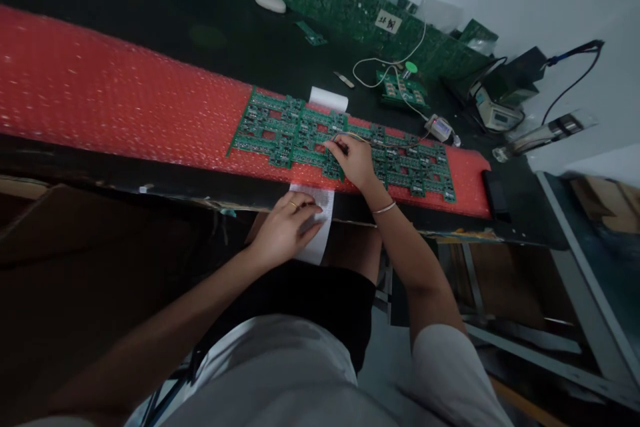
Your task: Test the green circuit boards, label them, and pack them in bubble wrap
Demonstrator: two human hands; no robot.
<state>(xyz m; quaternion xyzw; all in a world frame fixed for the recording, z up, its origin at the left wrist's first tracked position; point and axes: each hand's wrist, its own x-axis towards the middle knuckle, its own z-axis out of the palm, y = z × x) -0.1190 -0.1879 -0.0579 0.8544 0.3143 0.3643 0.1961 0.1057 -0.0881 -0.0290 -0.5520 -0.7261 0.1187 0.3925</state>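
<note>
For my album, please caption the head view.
Right hand at green circuit boards on red bubble wrap; left hand at a white paper strip.

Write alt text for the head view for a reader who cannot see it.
A person's right hand is over a row of green circuit boards laid on red bubble wrap, close to thin wires. The left hand is at a white paper strip hanging at the front edge of a dark workbench.

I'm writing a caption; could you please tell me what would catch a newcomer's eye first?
Probably the red bubble wrap along the dark bench. Green circuit boards lie on it, the right hand over them. The left hand is at a paper strip by the near edge.
</note>
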